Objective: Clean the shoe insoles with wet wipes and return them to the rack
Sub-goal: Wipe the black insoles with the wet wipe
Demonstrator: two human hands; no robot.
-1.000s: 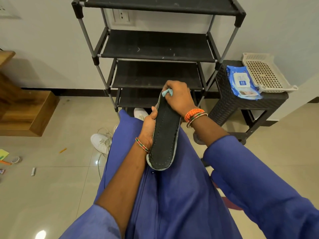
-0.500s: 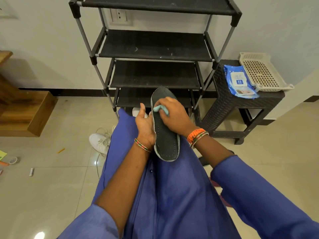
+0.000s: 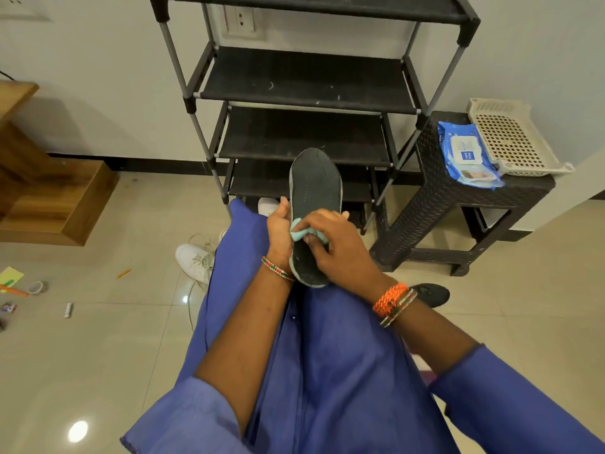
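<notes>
Open floor (image 3: 98, 355) fills the lower left of the frame apart from a white shoe (image 3: 194, 262) and small litter at the far left, while the rack (image 3: 307, 93) blocks the upper centre and the dark counter (image 3: 435, 204) crowds the right.

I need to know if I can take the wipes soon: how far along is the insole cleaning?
Nothing looks done: the rack shelves hold no insoles. In hand: the left hand grips a dark insole while the right hand rubs a wet wipe on it. Left: finishing it and racking it. The wipes pack sits on the stool.
</notes>
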